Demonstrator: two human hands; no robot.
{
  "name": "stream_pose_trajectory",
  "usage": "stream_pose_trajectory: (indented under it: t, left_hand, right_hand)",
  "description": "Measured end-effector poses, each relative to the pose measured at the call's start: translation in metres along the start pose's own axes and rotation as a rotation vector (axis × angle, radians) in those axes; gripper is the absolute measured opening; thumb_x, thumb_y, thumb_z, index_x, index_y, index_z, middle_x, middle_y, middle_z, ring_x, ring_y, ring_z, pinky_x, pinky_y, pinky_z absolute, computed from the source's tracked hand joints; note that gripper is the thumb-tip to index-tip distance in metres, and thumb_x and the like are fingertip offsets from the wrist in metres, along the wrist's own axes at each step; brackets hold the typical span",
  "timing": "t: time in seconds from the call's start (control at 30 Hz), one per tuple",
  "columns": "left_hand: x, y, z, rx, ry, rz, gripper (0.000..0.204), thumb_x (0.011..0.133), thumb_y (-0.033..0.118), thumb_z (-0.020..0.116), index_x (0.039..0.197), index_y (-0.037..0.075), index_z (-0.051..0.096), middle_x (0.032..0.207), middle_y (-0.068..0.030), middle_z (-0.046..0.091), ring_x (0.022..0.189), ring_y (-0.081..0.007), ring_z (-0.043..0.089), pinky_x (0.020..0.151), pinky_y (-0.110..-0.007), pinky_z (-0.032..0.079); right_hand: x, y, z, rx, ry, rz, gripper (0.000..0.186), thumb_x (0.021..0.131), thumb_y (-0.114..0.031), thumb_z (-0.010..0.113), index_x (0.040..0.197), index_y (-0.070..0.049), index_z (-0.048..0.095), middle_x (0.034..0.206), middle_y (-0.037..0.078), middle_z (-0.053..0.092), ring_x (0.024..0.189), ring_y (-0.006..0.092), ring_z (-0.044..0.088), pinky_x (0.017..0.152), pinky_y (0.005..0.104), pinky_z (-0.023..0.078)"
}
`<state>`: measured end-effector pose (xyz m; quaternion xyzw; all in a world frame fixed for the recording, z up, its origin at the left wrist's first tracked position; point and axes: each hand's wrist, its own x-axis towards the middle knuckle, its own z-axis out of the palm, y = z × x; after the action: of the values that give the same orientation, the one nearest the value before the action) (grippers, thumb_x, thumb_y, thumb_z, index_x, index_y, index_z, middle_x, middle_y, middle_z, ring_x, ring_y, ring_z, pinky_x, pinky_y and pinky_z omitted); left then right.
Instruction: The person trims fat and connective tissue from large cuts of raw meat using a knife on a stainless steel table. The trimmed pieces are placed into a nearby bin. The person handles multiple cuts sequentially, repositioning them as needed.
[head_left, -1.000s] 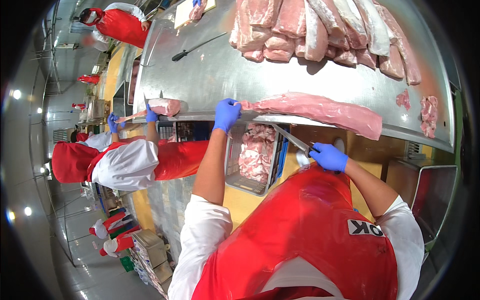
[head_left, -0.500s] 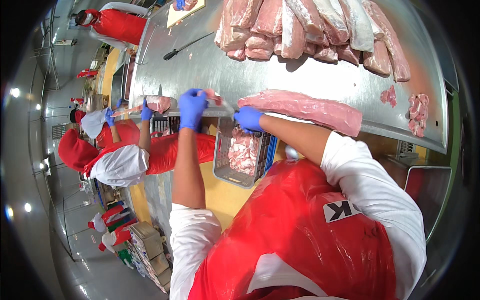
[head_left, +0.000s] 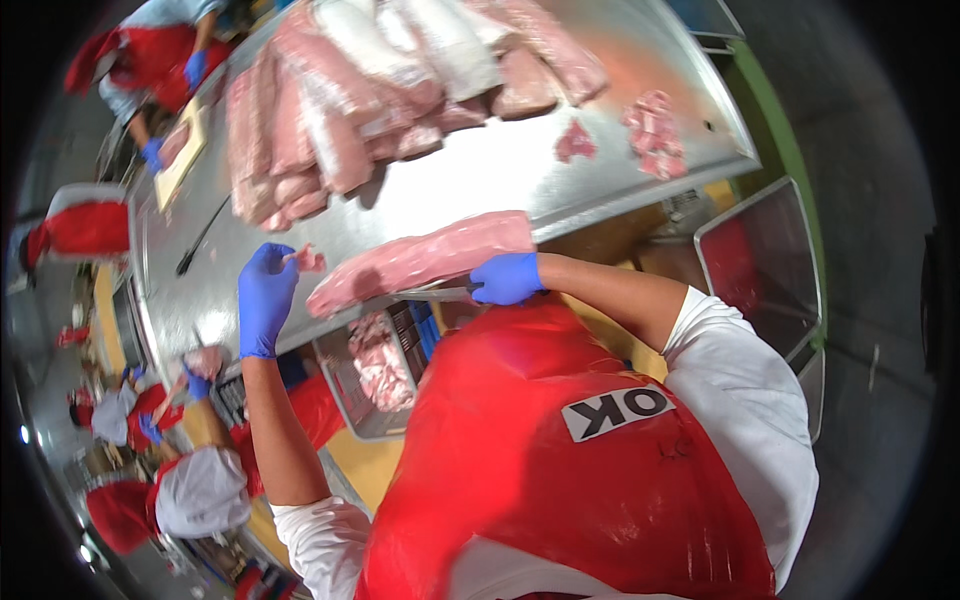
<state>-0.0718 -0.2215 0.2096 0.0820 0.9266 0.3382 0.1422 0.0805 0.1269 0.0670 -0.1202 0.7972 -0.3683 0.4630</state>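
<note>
A long, trimmed pork loin (head_left: 425, 252) lies along the near edge of the steel table. My left hand (head_left: 267, 295), in a blue glove, pinches a small pink scrap of meat (head_left: 308, 259) just off the loin's left end. In my right hand (head_left: 506, 279), also gloved in blue, is a knife, its handle mostly hidden by the fingers. The knife blade (head_left: 432, 295) points left along the loin's near side; whether it touches the meat I cannot tell.
Pork loins (head_left: 340, 90) are piled across the far part of the steel table (head_left: 640, 215). Meat trimmings (head_left: 655, 135) lie at its right. Below the near edge stands a grey crate (head_left: 345, 385) holding scraps. A dark-handled rod (head_left: 203, 240) lies left. Co-workers (head_left: 205, 495) stand left and far left.
The view has swung, so the table sits further left. My right hand and knife have moved from the loin's left end to along its near side. My left hand still holds a scrap.
</note>
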Motion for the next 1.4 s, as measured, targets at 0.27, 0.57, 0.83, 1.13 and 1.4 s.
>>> stream_pose_trajectory:
  t: [0.27, 0.57, 0.83, 1.13, 1.4]
  left_hand:
    - [0.047, 0.196, 0.112, 0.099, -0.34, 0.585, 0.043, 0.097, 0.014, 0.073, 0.14, 0.013, 0.068, 0.099, -0.0141, 0.076, 0.079, -0.0197, 0.069, 0.077, -0.034, 0.056]
    - [0.069, 0.037, -0.008, 0.253, -0.06, 0.281, 0.045, 0.095, 0.023, 0.075, 0.137, 0.009, 0.069, 0.112, -0.0175, 0.077, 0.099, -0.0268, 0.074, 0.089, -0.039, 0.058]
    - [0.024, -0.194, 0.132, 0.573, -0.221, 0.001, 0.055, 0.089, 0.028, 0.072, 0.14, 0.01, 0.062, 0.138, -0.0227, 0.065, 0.131, -0.0387, 0.062, 0.11, -0.051, 0.05]
    - [0.038, -0.166, 0.113, 0.593, -0.274, -0.165, 0.067, 0.077, 0.03, 0.082, 0.139, 0.014, 0.061, 0.133, -0.0172, 0.069, 0.124, -0.034, 0.068, 0.107, -0.047, 0.051]
    - [0.039, -0.151, 0.113, 0.616, -0.365, -0.136, 0.045, 0.072, 0.025, 0.085, 0.114, 0.011, 0.073, 0.126, -0.0185, 0.07, 0.12, -0.0347, 0.068, 0.094, -0.049, 0.058]
  right_hand:
    - [-0.078, 0.04, 0.009, 0.247, 0.235, 0.014, 0.038, 0.104, -0.038, 0.051, 0.115, -0.007, 0.069, 0.077, 0.015, 0.068, 0.06, 0.0246, 0.066, 0.058, 0.0405, 0.055]
    - [-0.094, 0.062, 0.009, 0.464, 0.61, 0.1, 0.033, 0.096, -0.027, 0.071, 0.12, -0.005, 0.065, 0.087, 0.014, 0.069, 0.074, 0.0227, 0.071, 0.068, 0.0395, 0.058]
    - [0.021, 0.09, -0.005, -0.085, 0.822, 0.035, 0.056, 0.077, -0.031, 0.088, 0.12, -0.002, 0.066, 0.114, 0.022, 0.072, 0.107, 0.0377, 0.071, 0.09, 0.0453, 0.057]
    - [0.054, 0.068, -0.042, -0.05, 0.557, 0.107, 0.077, 0.065, -0.027, 0.097, 0.128, 0.004, 0.064, 0.114, 0.019, 0.074, 0.1, 0.028, 0.072, 0.09, 0.0401, 0.059]
    - [0.072, 0.07, -0.067, -0.016, 0.4, 0.198, 0.068, 0.058, -0.025, 0.098, 0.113, 0.001, 0.068, 0.103, 0.014, 0.074, 0.091, 0.0234, 0.071, 0.082, 0.0379, 0.06]
